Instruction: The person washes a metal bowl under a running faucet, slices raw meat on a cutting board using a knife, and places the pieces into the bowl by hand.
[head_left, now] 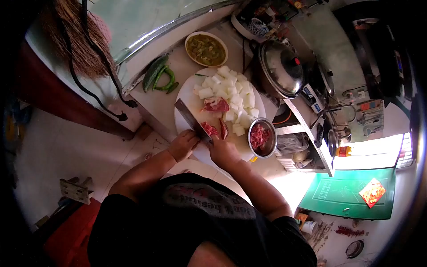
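Observation:
My right hand (223, 153) is wrapped around the handle of a kitchen knife (192, 118), whose broad blade points away over a round white cutting board (183, 94). My left hand (184, 144) is closed at the board's near edge, left of the blade; whatever its fingers hold is hidden. Just right of the blade lie cut red meat (209, 129) and a narrow strip of meat (223, 129). Farther up sits a larger piece of meat (215, 105). A heap of white cut chunks (235, 91) covers the board's far right. At its right edge stands a metal bowl (268, 149) with chopped meat inside.
Green peppers (158, 76) lie on the counter at the left, near a bowl of greenish food (206, 50). To the right are a lidded pot (281, 69) and shelving (307, 133). Black cables (95, 84) hang at the left; a green door (351, 191) is at lower right.

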Available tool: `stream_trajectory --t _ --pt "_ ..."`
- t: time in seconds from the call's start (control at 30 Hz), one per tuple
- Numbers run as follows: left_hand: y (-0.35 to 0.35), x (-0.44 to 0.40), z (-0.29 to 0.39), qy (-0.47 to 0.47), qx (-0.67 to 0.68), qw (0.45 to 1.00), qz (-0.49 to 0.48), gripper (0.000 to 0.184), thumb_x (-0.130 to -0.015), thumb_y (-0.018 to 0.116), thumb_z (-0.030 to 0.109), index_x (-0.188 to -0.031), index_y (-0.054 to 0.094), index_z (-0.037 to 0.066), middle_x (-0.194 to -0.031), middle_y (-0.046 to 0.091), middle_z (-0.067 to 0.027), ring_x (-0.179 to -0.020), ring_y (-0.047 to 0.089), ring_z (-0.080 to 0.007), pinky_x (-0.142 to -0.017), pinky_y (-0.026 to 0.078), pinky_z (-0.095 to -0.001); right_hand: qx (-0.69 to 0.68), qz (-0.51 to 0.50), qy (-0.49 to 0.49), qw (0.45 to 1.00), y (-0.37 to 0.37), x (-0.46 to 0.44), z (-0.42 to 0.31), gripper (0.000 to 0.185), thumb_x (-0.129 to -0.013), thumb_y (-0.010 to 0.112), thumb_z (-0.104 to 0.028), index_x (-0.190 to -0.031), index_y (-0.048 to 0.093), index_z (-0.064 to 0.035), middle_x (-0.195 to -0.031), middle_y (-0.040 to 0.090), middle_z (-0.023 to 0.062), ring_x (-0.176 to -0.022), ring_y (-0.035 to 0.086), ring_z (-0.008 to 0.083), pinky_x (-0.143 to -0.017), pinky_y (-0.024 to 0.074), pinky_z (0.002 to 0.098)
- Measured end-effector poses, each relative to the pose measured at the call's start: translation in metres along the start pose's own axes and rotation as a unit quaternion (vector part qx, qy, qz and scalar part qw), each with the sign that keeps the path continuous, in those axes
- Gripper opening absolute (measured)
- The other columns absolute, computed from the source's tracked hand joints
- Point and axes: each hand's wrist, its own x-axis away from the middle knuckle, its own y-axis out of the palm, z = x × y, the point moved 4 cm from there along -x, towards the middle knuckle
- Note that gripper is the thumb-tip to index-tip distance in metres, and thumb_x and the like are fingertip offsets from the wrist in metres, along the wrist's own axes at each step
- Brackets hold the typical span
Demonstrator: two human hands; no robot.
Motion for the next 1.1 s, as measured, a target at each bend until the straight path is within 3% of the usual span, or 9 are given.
stream_trajectory --t 0.23,0.33,0.43,0.5,0.77,0.83,0.93,1.03,1.1 --pt "0.004 0.001 0.002 0.007 -0.018 1.0 -0.01 0.024 -0.065 0.06 0.005 -0.088 0.055 0.002 -0.089 0.055 -0.0138 -0.087 0.052 -0.0288 -0.079 0.044 -0.0373 -0.004 -0.018 -0.011 1.0 0.013 -0.026 -0.008 0.029 -0.084 0.045 -0.024 -0.1 0.046 0.0002 -0.075 0.058 0.0254 -0.073 0.057 0.0423 -0.067 0.0448 0.0494" --pt "0.006 0.0 -0.001 -0.017 -0.024 0.999 -0.036 0.023 -0.065 0.059 0.005 -0.088 0.055 0.002 -0.09 0.054 -0.0142 -0.087 0.052 -0.0292 -0.079 0.044 -0.0368 0.002 0.012 -0.02 1.0 0.013 -0.032 -0.004 0.028 -0.083 0.045 -0.023 -0.099 0.047 0.0008 -0.076 0.058 0.0253 -0.073 0.057 0.0423 -0.066 0.0448 0.049" --pt "0.0 -0.001 -0.001 -0.018 -0.008 0.999 -0.037 0.023 -0.066 0.059 0.003 -0.089 0.054 0.002 -0.089 0.054 -0.0138 -0.086 0.052 -0.0291 -0.078 0.044 -0.0362 -0.033 0.119 -0.043 0.991 0.003 -0.025 0.01 0.028 -0.083 0.046 -0.024 -0.098 0.048 0.0 -0.075 0.058 0.0253 -0.071 0.057 0.0424 -0.066 0.0446 0.0491" --pt "-0.006 0.002 0.0 -0.076 0.093 0.993 -0.014 0.023 -0.066 0.06 0.001 -0.089 0.054 0.002 -0.089 0.054 -0.0128 -0.085 0.052 -0.0287 -0.076 0.044 -0.0357 -0.044 0.143 -0.041 0.988 0.0 -0.015 0.014 0.027 -0.085 0.043 -0.024 -0.102 0.046 -0.0035 -0.071 0.059 0.0232 -0.067 0.058 0.0414 -0.062 0.0469 0.0491" --pt "-0.001 0.008 -0.002 -0.036 0.007 0.999 -0.014 0.023 -0.064 0.06 0.002 -0.087 0.055 0.004 -0.089 0.055 -0.0116 -0.086 0.052 -0.0286 -0.076 0.044 -0.0356 0.007 0.04 -0.036 0.999 0.005 -0.001 0.0 0.023 -0.084 0.042 -0.02 -0.097 0.046 -0.0022 -0.069 0.059 0.0223 -0.064 0.059 0.039 -0.058 0.0472 0.0477" --pt "0.0 0.008 -0.003 -0.02 -0.003 0.999 -0.038 0.024 -0.063 0.06 0.003 -0.087 0.055 0.004 -0.089 0.055 -0.0116 -0.087 0.052 -0.0287 -0.077 0.044 -0.0357 -0.033 0.012 -0.001 0.999 0.003 -0.004 -0.002 0.029 -0.083 0.046 -0.026 -0.1 0.047 -0.0026 -0.075 0.058 0.0253 -0.072 0.057 0.0422 -0.067 0.0443 0.0504" --pt "0.004 0.008 -0.002 0.005 -0.042 0.998 -0.036 0.025 -0.062 0.059 0.005 -0.087 0.055 0.004 -0.09 0.055 -0.0118 -0.088 0.052 -0.0287 -0.079 0.044 -0.0359 -0.006 -0.002 -0.016 1.0 0.008 -0.017 -0.007 0.028 -0.083 0.047 -0.026 -0.099 0.047 -0.0023 -0.074 0.059 0.0241 -0.072 0.058 0.041 -0.066 0.0451 0.0493" --pt "0.006 0.008 -0.002 -0.018 -0.032 0.999 -0.038 0.026 -0.062 0.058 0.005 -0.088 0.055 0.003 -0.091 0.055 -0.0118 -0.088 0.052 -0.0289 -0.08 0.044 -0.0356 0.017 0.008 -0.022 1.0 0.02 -0.029 -0.01 0.028 -0.082 0.048 -0.024 -0.098 0.047 -0.002 -0.074 0.059 0.0234 -0.072 0.058 0.0399 -0.066 0.0456 0.0484" --pt "0.001 0.007 0.001 -0.004 -0.065 0.998 -0.016 0.024 -0.065 0.058 0.004 -0.089 0.055 0.003 -0.091 0.055 -0.0121 -0.087 0.052 -0.0286 -0.078 0.044 -0.0357 0.011 0.091 -0.054 0.994 0.015 -0.031 -0.002 0.025 -0.078 0.047 -0.015 -0.099 0.047 -0.0007 -0.074 0.06 0.0216 -0.065 0.061 0.0355 -0.055 0.0486 0.0441"
